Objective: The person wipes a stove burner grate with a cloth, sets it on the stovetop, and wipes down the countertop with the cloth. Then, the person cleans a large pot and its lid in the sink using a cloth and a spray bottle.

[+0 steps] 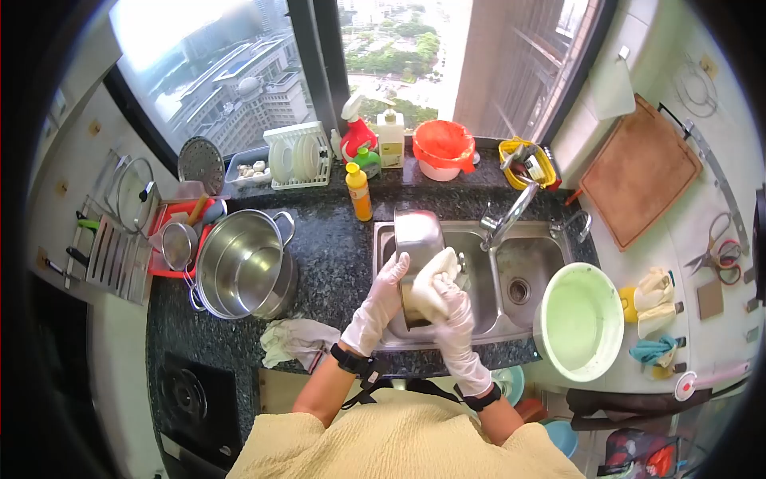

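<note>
Both forearms reach forward. The gloved left hand [391, 281] angles upward, wrist banded in black; the gloved right hand [452, 297] is curled.

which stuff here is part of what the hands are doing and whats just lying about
In use:
- metal pot, held by left hand
- white cloth, in right hand
- sink beneath

Lying about:
- large steel pot
- plate rack
- scissors
- cutting board

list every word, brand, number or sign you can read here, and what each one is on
No text can be read for certain.
White bottle: label print too small to read.
Yellow bottle: label print too small and blurred.
Red spray bottle: markings too blurred to read.
Green bottle: no text can be made out.
Yellow basket: any print on its contents is too small.
</note>
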Motion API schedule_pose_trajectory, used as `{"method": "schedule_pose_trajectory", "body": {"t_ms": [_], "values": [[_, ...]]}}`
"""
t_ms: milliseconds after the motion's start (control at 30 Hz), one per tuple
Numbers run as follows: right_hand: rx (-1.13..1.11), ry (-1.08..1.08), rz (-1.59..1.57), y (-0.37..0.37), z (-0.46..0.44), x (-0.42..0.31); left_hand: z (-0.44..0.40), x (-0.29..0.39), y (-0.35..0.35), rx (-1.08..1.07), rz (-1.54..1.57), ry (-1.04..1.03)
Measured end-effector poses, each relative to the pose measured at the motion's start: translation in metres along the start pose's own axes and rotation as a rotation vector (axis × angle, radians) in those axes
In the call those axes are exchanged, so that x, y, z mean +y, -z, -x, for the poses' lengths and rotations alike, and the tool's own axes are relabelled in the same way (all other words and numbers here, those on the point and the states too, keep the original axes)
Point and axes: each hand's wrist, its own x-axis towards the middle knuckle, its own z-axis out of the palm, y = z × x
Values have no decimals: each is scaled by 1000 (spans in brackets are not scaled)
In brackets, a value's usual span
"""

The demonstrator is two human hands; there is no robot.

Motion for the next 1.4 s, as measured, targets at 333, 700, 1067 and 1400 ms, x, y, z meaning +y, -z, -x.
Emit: {"method": "schedule_pose_trajectory", "body": {"t_ms": [333, 700, 1067, 1400], "values": [[273, -850, -1094, 35, -5, 15, 15, 47, 24, 34, 67, -111], [-427, -1201, -1455, -129, 67, 62, 58, 109, -21, 71, 153, -325], [-749, -1261, -949, -77, 109, 39, 64, 88, -10, 176, -32, -556], [-1473, -725, -389, -32, 23, -108, 97, 67, 6, 202, 190, -450]]}}
